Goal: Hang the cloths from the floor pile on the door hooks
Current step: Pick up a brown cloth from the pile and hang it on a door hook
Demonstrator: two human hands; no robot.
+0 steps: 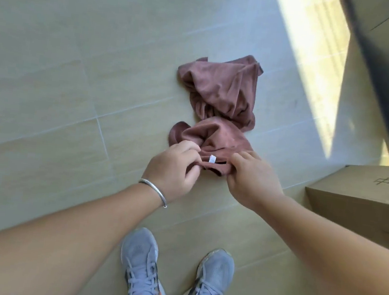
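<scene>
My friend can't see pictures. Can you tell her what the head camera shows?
Seen from above, a person's left hand and right hand pinch the near edge of a reddish-brown cloth, by its small white tag. A second crumpled cloth lies just beyond on the tiled floor. Grey sneakers show below, a cardboard box at right.

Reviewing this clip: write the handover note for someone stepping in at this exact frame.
Left hand and right hand both pinch the near edge of the near cloth, either side of its white tag.
Far cloth lies crumpled on the floor, touching the near one.
A cardboard box sits on the right. Door hooks are not in view.
Done: near cloth gripped; nothing seen hung.
Left: lift and hang this cloth, then return for the far one.
</scene>
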